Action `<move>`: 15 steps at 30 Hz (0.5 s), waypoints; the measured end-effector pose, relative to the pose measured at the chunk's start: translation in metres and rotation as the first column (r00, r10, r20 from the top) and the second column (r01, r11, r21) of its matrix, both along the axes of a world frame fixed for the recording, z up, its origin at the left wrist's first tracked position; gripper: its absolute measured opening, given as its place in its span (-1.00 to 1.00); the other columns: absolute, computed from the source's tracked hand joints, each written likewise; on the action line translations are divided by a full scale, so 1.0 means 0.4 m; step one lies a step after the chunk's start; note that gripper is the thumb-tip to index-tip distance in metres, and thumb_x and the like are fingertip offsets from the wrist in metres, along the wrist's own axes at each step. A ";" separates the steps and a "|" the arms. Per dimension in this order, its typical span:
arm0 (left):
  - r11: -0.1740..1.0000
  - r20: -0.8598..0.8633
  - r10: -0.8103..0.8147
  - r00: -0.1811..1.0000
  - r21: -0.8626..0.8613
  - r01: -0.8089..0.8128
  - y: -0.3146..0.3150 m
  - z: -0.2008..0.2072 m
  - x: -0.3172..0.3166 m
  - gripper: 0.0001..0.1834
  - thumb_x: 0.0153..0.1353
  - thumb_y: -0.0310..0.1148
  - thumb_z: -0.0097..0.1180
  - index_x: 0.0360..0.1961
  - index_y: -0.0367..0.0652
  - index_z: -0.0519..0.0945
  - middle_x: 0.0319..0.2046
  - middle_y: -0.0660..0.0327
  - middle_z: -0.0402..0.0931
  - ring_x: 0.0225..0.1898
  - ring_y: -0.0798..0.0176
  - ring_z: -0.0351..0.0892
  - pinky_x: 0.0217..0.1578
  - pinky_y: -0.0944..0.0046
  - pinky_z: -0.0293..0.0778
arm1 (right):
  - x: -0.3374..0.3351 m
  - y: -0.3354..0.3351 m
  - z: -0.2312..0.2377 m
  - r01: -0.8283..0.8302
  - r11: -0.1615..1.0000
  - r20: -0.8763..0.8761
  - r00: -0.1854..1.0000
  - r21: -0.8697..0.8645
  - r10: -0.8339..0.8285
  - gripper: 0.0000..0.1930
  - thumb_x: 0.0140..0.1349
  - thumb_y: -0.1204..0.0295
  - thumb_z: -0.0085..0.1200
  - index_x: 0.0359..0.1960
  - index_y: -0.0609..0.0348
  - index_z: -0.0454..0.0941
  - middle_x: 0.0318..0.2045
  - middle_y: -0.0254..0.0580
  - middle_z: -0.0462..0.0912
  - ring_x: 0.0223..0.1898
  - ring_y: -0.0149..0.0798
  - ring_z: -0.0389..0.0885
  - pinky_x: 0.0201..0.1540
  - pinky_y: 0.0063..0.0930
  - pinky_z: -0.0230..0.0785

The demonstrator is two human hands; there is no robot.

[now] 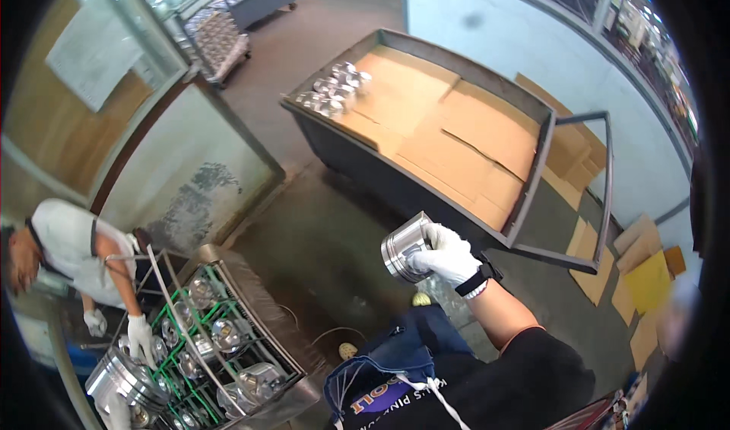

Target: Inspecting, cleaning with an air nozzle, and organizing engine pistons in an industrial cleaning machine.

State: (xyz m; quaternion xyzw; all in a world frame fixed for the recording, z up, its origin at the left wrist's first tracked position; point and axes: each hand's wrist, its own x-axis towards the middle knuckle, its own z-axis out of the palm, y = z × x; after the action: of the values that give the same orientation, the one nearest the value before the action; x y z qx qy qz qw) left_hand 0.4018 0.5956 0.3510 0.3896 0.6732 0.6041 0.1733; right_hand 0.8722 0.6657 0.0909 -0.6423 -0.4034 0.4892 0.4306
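My right hand (449, 257), in a white glove with a black band at the wrist, is closed round a shiny metal piston (404, 249) in front of me. It holds the piston in the air, apart from the cart. At the lower left edge my left hand (115, 412), also white-gloved and partly cut off, grips a second piston (125, 383). This one looks large and hangs beside a metal rack basket (228, 331) with green-coated bars. Several pistons (228, 335) sit in the basket's compartments.
A dark metal cart (357, 156) lined with cardboard (426, 118) stands ahead, several pistons (334, 88) grouped in its far left corner. Its handle frame (604, 194) juts right. At left, a co-worker's gloved hand (141, 340) reaches into the basket. Cardboard sheets (639, 247) lie by the wall.
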 end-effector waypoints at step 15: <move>0.327 0.573 -0.744 0.343 -0.135 0.935 0.464 -0.432 0.919 -0.50 0.09 -0.57 0.30 0.08 -0.38 0.47 -0.07 0.10 0.59 -0.09 0.23 0.61 -0.03 0.25 0.52 | 0.559 -0.011 -0.141 0.094 0.993 0.718 0.686 0.074 -0.119 -0.69 0.12 0.16 0.06 -0.31 0.13 0.68 -0.18 0.00 0.66 0.02 0.07 0.55 0.16 -0.11 0.36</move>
State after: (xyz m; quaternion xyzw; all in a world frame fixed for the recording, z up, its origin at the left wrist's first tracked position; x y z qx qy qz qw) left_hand 0.7694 0.7810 0.1781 0.4997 0.4235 0.3112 0.6885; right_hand 1.0959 0.6612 0.0346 -0.7980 -0.5095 0.1662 0.2756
